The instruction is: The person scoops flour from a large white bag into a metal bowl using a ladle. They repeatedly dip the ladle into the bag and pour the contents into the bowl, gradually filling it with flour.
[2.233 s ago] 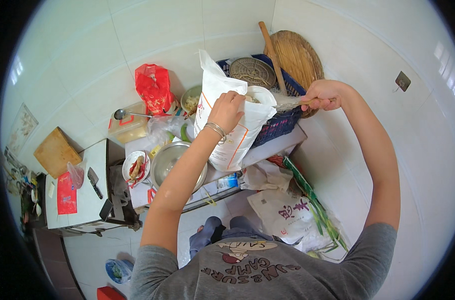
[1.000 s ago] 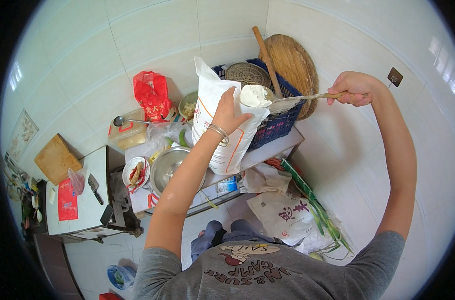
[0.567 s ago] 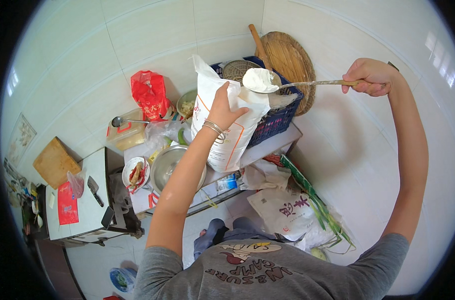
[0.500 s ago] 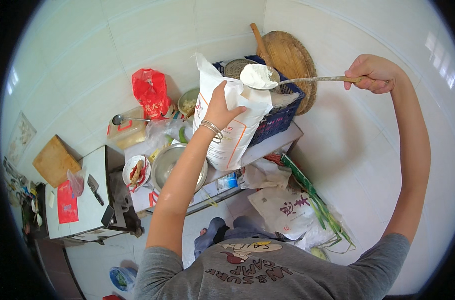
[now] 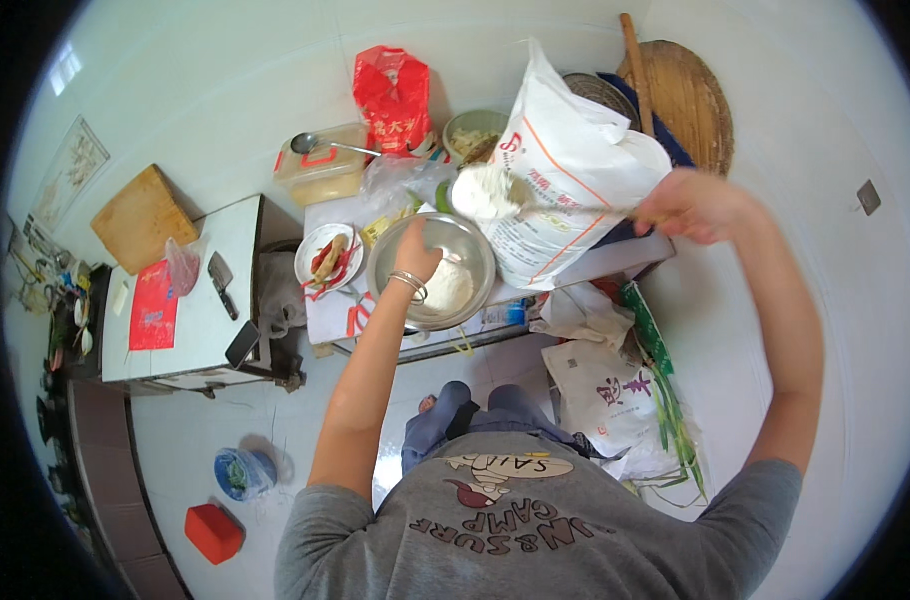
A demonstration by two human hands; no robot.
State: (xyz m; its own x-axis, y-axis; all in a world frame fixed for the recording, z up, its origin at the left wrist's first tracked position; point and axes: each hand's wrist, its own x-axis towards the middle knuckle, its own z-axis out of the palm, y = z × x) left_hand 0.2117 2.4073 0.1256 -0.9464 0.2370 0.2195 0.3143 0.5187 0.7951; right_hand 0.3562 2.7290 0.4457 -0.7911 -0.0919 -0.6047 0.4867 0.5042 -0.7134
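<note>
The scene is seen from one head-worn fisheye camera, aimed steeply down from close above the bench (image 5: 575, 275) and floor.

White sack (image 5: 565, 180) orange-striped; steel bowl (image 5: 475, 245); red bag (image 5: 393, 90).

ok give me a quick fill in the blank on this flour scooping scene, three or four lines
1. The right hand holds a long spoon heaped with white ____.
2. The left hand rests at the rim of a round ____ bowl that already holds some white powder.
3. The big white sack stands to the ____ of the bowl.
4. The small plate of food lies to the ____ of the bowl.

Missing words: flour; metal; right; left
</note>
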